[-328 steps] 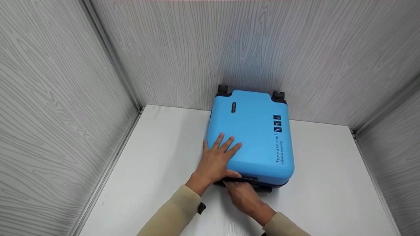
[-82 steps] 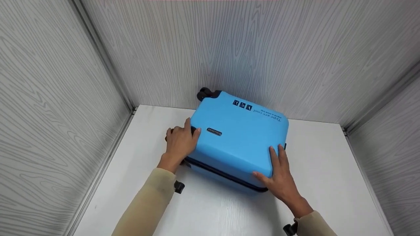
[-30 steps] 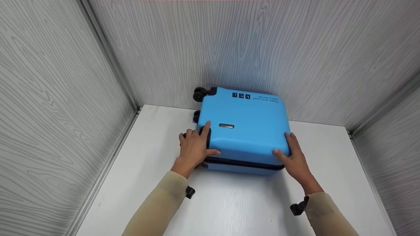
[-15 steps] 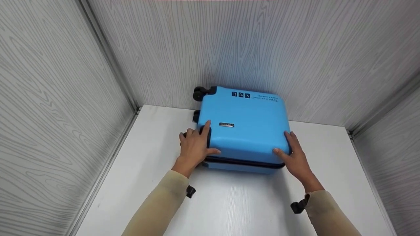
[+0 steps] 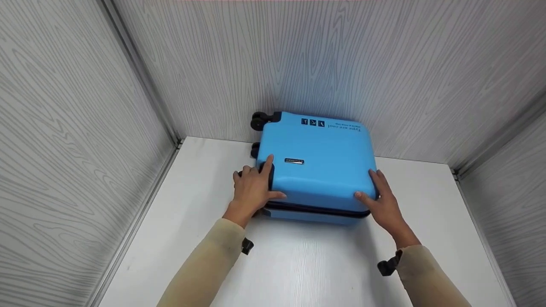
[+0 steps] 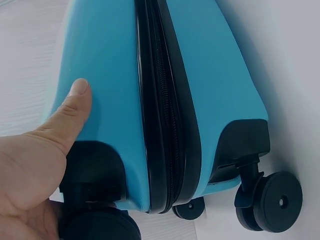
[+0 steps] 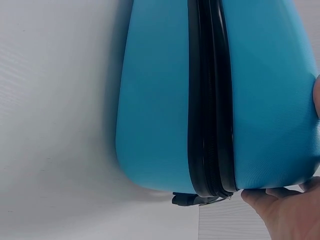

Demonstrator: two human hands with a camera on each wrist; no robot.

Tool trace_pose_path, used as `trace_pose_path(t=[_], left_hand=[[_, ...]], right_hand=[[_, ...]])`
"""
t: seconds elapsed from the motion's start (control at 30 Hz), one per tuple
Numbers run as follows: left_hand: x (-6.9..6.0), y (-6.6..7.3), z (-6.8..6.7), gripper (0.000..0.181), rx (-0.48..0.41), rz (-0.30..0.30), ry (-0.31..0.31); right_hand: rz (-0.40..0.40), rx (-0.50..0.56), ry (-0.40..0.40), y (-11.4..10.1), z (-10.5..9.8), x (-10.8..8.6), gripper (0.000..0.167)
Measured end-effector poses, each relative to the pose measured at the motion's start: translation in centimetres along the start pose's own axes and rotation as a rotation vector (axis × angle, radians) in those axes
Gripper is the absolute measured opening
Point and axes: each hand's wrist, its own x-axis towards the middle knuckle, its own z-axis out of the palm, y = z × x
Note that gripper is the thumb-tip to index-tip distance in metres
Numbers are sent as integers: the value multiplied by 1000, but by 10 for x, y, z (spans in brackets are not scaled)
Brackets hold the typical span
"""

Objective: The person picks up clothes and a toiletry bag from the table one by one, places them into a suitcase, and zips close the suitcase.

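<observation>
A bright blue hard-shell suitcase [image 5: 315,149] lies flat on the white surface, near the back wall. Its black wheels [image 5: 259,121] point left, and a dark zip seam [image 5: 315,209] runs along the side facing me. At the left front corner my left hand [image 5: 249,187] holds the suitcase, its fingers about the front wheel housing and its thumb [image 6: 70,112] on the blue side. My right hand [image 5: 384,207] grips the right front corner, with the thumb on the near side and fingers along the end. A black tab [image 7: 185,199] sticks out at that end.
Pale wood-grain panels form the back wall [image 5: 213,76], the left wall [image 5: 72,149] and the right wall [image 5: 507,204]. The white surface [image 5: 307,264] extends on both sides of the suitcase and towards me.
The suitcase was turned from wheels-to-back to wheels-left, then straightened along the back wall. Over the last second it shifts slightly backward, both hands staying on it.
</observation>
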Motion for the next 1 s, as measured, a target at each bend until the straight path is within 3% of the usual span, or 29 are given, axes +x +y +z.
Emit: trace_pose_path(t=[0.2, 0.37, 0.53, 0.63, 0.8, 1.0], left_hand=[[1, 0, -2, 124, -7, -10, -20], [1, 2, -5, 124, -34, 3, -23], [6, 1, -7, 126, -17, 60, -41], [9, 0, -6, 129, 16, 115, -53], [13, -2, -2, 129, 57, 165, -49], [16, -4, -2, 125, 48, 162, -46]], right_hand=[[-5, -15, -11, 0, -2, 2, 92], [-6, 45, 3, 3, -13, 3, 78], [7, 126, 50, 12, -22, 8, 66], [7, 75, 60, 18, -22, 13, 57], [54, -70, -14, 31, -19, 21, 53], [121, -41, -99, 42, -12, 23, 54]])
